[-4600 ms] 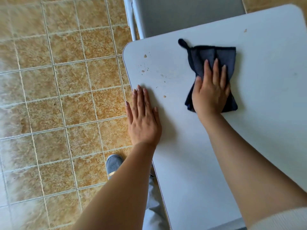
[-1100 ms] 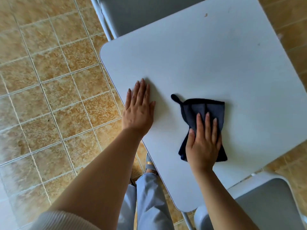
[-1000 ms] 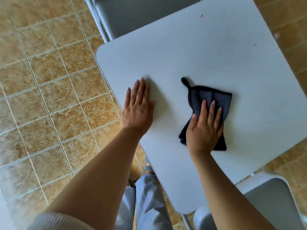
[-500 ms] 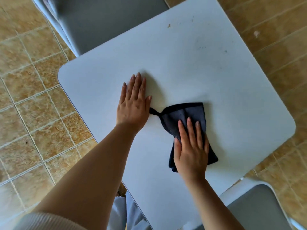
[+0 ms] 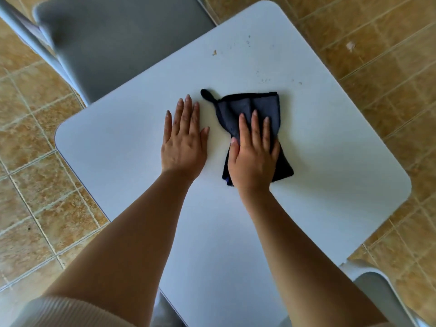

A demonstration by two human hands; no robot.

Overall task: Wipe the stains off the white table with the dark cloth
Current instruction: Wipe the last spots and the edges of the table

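The dark cloth [image 5: 250, 119] is being pressed flat onto the white table [image 5: 330, 147] under the right hand [image 5: 253, 156], whose fingers are spread open on top of it rather than curled around it. The left hand [image 5: 182, 143] is being rested palm-down and open on the bare surface just beside the cloth, gripping nothing. Compared with half a second ago, the cloth is being pushed farther up the table, its small loop no longer touching the left thumb. The marks that were near the left edge a few seconds ago are no longer being seen. A brown spot [image 5: 214, 52] and faint specks [image 5: 266, 80] are being left beyond the cloth, so the wiping is judged as being only partly finished.
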